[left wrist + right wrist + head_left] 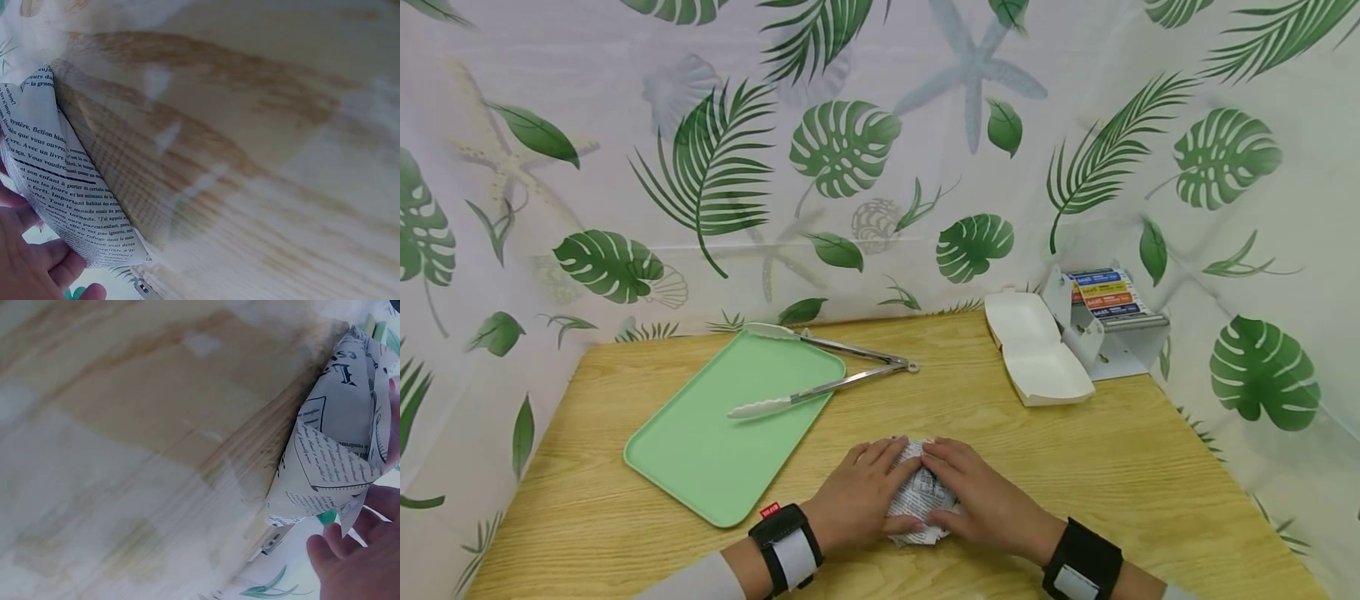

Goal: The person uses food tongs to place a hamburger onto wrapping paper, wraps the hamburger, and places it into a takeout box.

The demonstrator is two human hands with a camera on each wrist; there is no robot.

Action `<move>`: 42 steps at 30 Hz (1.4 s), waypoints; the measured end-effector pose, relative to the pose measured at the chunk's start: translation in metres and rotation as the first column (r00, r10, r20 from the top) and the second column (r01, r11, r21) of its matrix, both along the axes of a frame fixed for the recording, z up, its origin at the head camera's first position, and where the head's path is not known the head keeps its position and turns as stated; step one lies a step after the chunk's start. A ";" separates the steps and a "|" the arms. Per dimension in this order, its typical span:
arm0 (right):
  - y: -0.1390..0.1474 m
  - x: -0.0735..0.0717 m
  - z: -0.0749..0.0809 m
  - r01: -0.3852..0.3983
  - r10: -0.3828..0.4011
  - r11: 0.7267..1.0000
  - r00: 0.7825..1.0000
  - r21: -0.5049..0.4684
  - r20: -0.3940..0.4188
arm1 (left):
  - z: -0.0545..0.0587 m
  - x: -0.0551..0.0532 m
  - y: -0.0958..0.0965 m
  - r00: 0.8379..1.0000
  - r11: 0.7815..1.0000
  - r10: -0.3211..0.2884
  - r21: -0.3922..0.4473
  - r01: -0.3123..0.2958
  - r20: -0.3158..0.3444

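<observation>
A bundle wrapped in newsprint-patterned paper [922, 497] lies on the wooden table close to the front, in the middle of the head view. My left hand [857, 492] holds its left side, fingers over the top and thumb low near the front edge. From the other side my right hand [988, 500] grips it in the same way, its fingertips meeting the left hand's at the top. Folded layers of the printed paper [75, 181] show in the left wrist view. A loose pointed flap of the wrapper [351, 509] sticks out by the right fingers. Whatever is inside is hidden.
A green tray [715, 450] lies to the left, with spread tongs [850, 379] resting across its right side. Back right, an unfolded white box [1037, 350] sits by a metal dispenser [1112, 312] with colourful packets. Leaf-patterned curtain [842, 150] bounds the table.
</observation>
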State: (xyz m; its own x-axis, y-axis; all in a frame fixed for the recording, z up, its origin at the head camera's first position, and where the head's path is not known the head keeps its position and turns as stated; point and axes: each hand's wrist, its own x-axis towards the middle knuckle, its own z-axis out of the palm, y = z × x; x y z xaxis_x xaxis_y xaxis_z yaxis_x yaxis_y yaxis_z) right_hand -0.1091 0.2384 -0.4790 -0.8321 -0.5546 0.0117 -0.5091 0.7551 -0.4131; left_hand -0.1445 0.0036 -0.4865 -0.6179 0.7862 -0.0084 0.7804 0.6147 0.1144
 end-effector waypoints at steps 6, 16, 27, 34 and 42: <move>0.000 0.005 -0.002 0.019 -0.022 0.996 0.999 0.084 0.028 | -0.003 -0.001 0.002 0.998 0.998 -0.045 0.041 0.044 0.032; -0.001 0.007 -0.006 0.074 -0.083 0.994 0.989 0.074 0.124 | -0.008 -0.005 0.005 0.979 0.992 -0.048 0.124 0.024 0.196; 0.003 0.009 -0.011 0.060 -0.067 0.996 0.992 0.068 0.103 | -0.009 -0.003 0.004 0.983 0.988 -0.092 0.139 0.070 0.157; 0.004 0.009 -0.012 0.061 -0.066 0.997 0.993 0.056 0.099 | -0.009 -0.003 0.007 0.983 0.992 -0.069 0.113 0.051 0.168; 0.006 0.009 -0.012 0.052 -0.056 0.997 0.995 0.053 0.079 | -0.008 -0.002 0.010 0.988 0.996 -0.049 0.079 0.038 0.143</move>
